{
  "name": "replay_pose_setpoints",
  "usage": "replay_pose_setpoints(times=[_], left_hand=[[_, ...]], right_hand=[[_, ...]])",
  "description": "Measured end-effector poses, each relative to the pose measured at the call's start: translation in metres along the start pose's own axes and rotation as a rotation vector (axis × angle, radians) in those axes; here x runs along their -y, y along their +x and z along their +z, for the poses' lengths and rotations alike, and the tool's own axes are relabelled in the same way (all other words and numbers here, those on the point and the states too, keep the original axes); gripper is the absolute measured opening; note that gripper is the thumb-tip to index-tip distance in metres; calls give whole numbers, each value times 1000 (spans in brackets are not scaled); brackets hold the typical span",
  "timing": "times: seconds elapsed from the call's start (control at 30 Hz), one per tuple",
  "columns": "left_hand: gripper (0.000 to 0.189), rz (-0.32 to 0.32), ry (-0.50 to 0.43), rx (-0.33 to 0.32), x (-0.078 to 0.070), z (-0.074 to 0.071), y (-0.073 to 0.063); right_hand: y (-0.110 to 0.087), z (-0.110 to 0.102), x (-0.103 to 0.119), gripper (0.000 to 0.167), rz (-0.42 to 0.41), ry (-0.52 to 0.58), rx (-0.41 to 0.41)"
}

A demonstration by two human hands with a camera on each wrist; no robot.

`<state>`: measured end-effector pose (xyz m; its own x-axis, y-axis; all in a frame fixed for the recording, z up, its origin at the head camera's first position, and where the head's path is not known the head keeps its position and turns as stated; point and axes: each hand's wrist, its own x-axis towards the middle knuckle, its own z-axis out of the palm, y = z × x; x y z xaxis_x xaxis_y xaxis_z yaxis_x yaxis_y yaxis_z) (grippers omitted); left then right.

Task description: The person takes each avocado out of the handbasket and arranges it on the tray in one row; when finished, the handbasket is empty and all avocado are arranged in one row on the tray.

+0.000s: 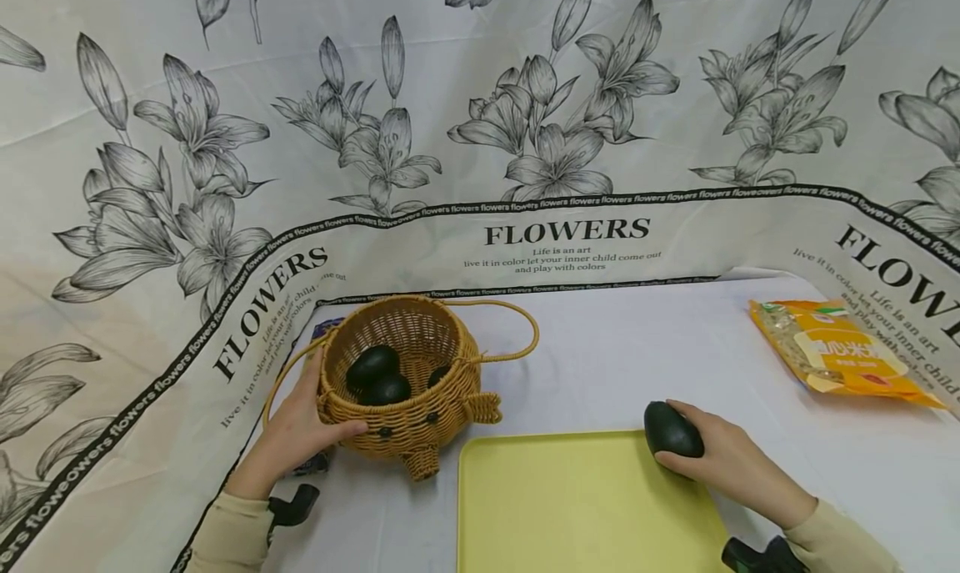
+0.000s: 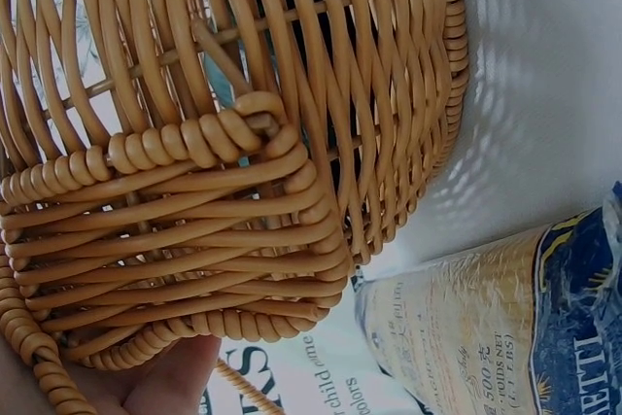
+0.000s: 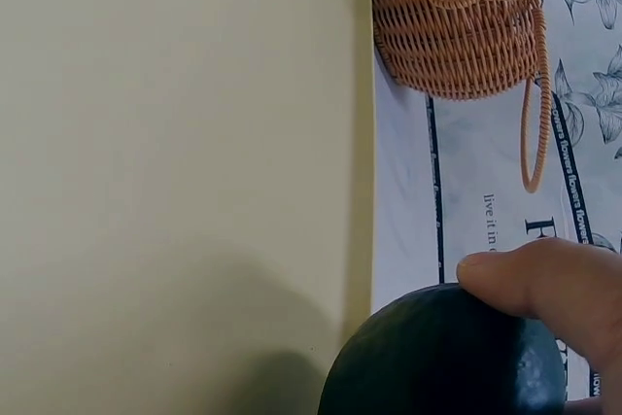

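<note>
Avocado, position: The dark green avocado (image 1: 672,429) was at the far right corner of the yellow tray (image 1: 562,498); contact with the tray could not be told.
Right hand: The right hand (image 1: 727,458) was curled around the avocado, thumb on the near side.
Left hand: The left hand (image 1: 298,425) gripped the side of the wicker basket (image 1: 408,427), thumb along the front; its fingertips were hidden.
Avocado, handling: Probably light, firm and somewhat slick, liable to roll and bruise; best held around its widest part.
Basket, handling: Probably light and stiff, with a little give in the weave; best held by the side wall, as the handles (image 1: 525,331) looked less steady.
Head view only: More avocados (image 1: 375,366) lay inside the basket.
Left wrist view only: A spaghetti packet (image 2: 466,328) showed its print beside the basket.
Right wrist view only: A shadow fell on the tray next to the held avocado.
</note>
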<state>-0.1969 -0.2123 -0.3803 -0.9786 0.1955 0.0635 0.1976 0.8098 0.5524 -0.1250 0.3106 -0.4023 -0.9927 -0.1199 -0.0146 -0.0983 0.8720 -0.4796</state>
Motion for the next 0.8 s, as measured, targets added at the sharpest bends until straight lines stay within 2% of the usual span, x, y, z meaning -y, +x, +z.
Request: replay_pose_setpoints(times=[0.53,0.8], left_hand=[[125,-5,3,3,0,0,0],[126,8,-2,-21,1,1,1]], right_hand=[[5,4,-3,87,15,-8,77],[8,4,-1,89,19,-46,76]])
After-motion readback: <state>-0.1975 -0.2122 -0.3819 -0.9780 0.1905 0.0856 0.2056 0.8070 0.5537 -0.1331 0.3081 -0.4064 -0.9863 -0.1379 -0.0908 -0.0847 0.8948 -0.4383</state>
